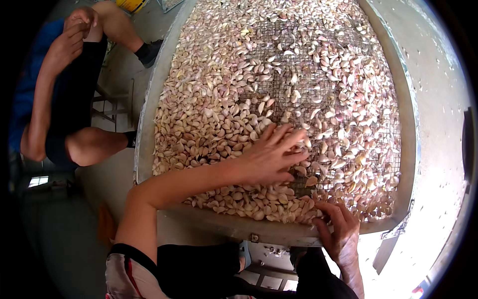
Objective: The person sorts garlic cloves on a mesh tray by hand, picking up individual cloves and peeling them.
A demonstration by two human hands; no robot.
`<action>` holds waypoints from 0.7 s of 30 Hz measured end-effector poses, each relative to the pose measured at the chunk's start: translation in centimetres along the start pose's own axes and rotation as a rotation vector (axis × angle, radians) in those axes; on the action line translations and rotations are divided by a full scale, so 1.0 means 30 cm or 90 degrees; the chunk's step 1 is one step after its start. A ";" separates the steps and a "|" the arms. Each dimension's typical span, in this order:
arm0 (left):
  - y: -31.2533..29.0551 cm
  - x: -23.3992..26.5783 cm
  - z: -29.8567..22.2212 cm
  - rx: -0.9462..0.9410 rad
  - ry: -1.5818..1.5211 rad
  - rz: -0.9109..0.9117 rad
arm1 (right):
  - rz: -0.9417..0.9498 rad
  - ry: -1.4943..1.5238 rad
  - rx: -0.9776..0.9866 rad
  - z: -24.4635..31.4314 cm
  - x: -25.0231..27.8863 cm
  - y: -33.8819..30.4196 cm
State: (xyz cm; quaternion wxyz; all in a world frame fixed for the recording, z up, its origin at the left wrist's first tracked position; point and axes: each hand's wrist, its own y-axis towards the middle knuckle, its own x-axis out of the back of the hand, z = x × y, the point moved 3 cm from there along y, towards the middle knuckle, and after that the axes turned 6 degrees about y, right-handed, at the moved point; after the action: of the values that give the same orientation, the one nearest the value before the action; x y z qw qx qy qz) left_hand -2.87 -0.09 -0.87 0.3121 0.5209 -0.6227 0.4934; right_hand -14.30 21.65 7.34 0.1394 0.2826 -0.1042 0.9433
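Many loose garlic cloves (214, 114) lie spread over a wire mesh screen (284, 84) inside a shallow framed tray (149, 124). My left hand (274, 157) reaches across the near half of the tray, fingers spread over the cloves, with a few of them at its fingertips. At the near edge, right of the middle, my right hand (340, 229) rests on the frame, its thumb and fingers bent beside the cloves there. Whether a clove sits between those fingers is hidden. Cloves lie thick on the left and thinner along the middle, where bare mesh shows.
On the left another person (59, 89) sits close to the tray, hands together. A stool leg (112, 112) stands between that person and the tray. Beyond the right rim is a pale floor (438, 99) with scattered bits. A yellow object (130, 5) is at the far left.
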 end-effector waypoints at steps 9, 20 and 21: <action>-0.318 0.019 0.273 0.150 0.122 -0.199 | -0.017 -0.018 0.036 0.030 -0.007 -0.009; -0.168 -0.010 0.115 0.129 0.119 -0.092 | -0.013 -0.045 0.028 0.012 -0.013 -0.012; -0.175 0.002 0.095 0.119 0.107 -0.083 | -0.016 -0.042 0.041 0.012 -0.013 -0.010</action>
State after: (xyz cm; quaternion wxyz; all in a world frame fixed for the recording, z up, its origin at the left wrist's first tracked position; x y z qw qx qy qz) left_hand 2.48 -2.62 -0.19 0.3443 0.5439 -0.5105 0.5701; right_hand -13.71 21.76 7.44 0.1389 0.3194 -0.0747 0.9344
